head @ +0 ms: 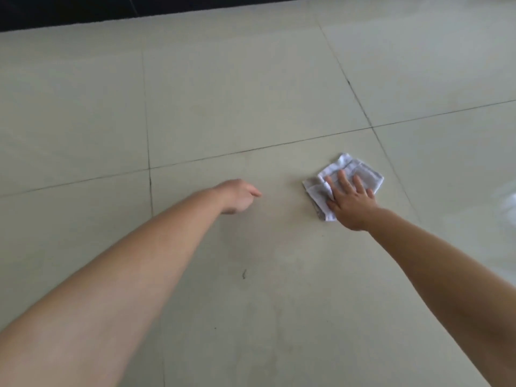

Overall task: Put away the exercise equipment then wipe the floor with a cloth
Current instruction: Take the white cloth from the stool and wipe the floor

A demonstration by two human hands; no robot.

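A folded white cloth (354, 170) lies flat on the pale tiled floor (223, 93), right of centre. My right hand (349, 202) rests palm-down on the cloth's near half, fingers spread and pressing it to the tile. My left hand (237, 196) hangs over the floor to the left of the cloth, fingers curled in loosely with nothing in them; its fingertips are hidden behind the knuckles. No exercise equipment is in view.
Dark grout lines (148, 163) cross the large beige tiles. A small dark scuff (244, 273) marks the tile between my forearms. A dark band (83, 9) runs along the far edge of the floor. A bright glare (505, 202) shows at the right.
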